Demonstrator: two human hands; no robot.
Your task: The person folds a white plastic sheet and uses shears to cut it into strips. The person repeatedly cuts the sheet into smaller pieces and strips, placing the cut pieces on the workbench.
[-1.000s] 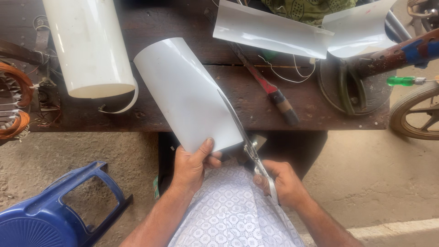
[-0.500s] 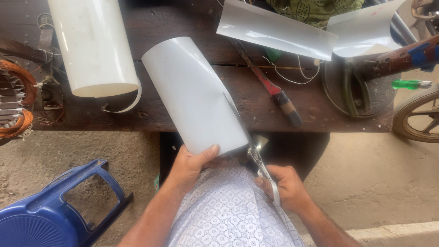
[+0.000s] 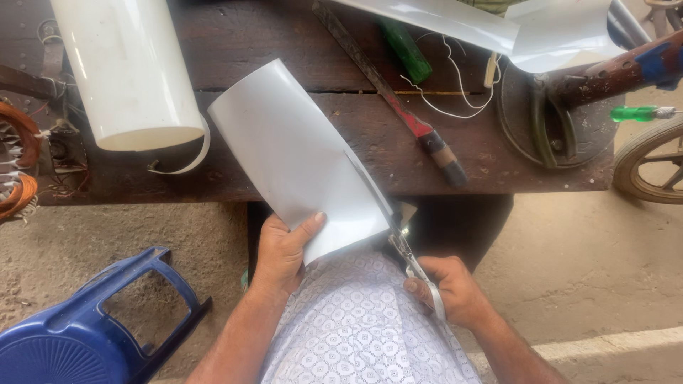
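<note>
Your left hand (image 3: pixel 283 252) pinches the curved white sheet (image 3: pixel 299 160) at its 6 o'clock edge, over the bench (image 3: pixel 455 153) lip. Your right hand (image 3: pixel 455 288) is clenched around snips (image 3: pixel 405 249) biting its 4 o'clock edge.

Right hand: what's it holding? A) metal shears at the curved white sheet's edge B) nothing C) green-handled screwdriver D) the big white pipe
A: the right hand grips the handles of the metal shears, whose blades meet the lower right edge of the curved white sheet, while the left hand pinches that sheet's near edge.
</note>
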